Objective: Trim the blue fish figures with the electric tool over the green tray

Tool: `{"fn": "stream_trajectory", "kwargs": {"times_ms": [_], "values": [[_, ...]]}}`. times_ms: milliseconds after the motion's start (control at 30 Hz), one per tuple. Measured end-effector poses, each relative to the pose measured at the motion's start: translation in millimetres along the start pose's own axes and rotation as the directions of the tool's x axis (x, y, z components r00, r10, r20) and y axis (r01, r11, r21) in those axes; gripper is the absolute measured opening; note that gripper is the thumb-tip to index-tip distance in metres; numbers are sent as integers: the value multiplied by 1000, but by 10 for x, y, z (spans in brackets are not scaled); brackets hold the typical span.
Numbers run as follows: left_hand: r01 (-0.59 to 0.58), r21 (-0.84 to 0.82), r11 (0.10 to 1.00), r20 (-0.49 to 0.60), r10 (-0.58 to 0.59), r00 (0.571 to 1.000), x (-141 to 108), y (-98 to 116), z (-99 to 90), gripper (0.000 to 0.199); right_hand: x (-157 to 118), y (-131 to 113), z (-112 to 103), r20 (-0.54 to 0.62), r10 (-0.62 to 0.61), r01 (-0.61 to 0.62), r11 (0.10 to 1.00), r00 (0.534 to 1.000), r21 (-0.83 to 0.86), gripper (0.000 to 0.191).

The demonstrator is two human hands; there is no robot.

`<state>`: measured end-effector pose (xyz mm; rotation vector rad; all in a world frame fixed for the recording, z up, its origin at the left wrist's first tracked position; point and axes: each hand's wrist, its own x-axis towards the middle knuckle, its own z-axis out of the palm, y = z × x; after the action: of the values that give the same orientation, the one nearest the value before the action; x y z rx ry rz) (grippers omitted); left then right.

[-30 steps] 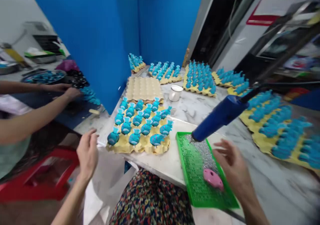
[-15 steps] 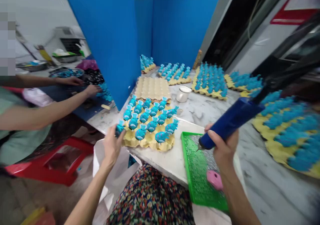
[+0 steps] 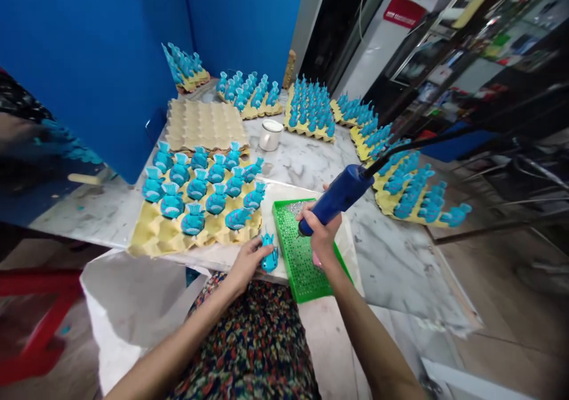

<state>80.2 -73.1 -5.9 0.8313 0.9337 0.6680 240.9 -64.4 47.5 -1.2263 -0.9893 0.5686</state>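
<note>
My left hand [image 3: 249,262] pinches a small blue plastic toy figure [image 3: 269,253] at the left rim of a green perforated tray [image 3: 306,293]. In my right hand [image 3: 323,228] is a blue electric screwdriver [image 3: 340,195], its tip pointing down over that tray. Small silvery pieces, likely screws, lie at the tray's far end. A pink object [image 3: 317,261] in it is partly hidden by my right wrist. To the left, a yellow egg-carton tray [image 3: 153,229] carries several blue toys [image 3: 194,218], with its front pockets bare.
Behind stand a stack of beige egg-carton trays [image 3: 207,121] and a white mug [image 3: 271,135]. More loaded trays [image 3: 310,109] line the back and right of the marble table [image 3: 391,264]. A blue partition [image 3: 111,62] rises at left; a co-worker's blurred hand [image 3: 18,133] shows beyond it.
My left hand has brought the blue toy from the carton's left edge rightward to the green tray. The view has turned right. My right hand still holds the screwdriver over the tray.
</note>
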Motion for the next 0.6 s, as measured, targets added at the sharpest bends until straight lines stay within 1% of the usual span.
{"fn": "stream_trajectory", "kwargs": {"times_ms": [100, 233, 367, 433, 467, 600], "values": [[-8, -14, 1000, -2, 8, 1000, 107, -50, 21, 33, -1, 64, -44, -6, 6, -6, 998, 1000, -67, 10], [-13, 0, 1000, -9, 13, 1000, 97, -57, 15, 37, -16, 131, -82, -6, -9, 8, 996, 1000, -91, 9], [-23, -30, 999, -13, 22, 1000, 83, -58, 20, 39, -30, 149, -86, 24, 6, -3, 994, 1000, -108, 9], [-19, -44, 999, -3, 19, 1000, 86, -56, 23, 41, -39, 142, -78, 18, 5, -4, 996, 1000, -93, 12], [-16, -47, 999, 0, 16, 1000, 88, -55, 24, 42, -43, 137, -74, 10, 3, -3, 997, 1000, -74, 16], [-2, -43, 999, 9, 2, 1000, 89, -44, 26, 41, -62, 118, -60, -11, 0, 1, 1000, 1000, 14, 46]]}}
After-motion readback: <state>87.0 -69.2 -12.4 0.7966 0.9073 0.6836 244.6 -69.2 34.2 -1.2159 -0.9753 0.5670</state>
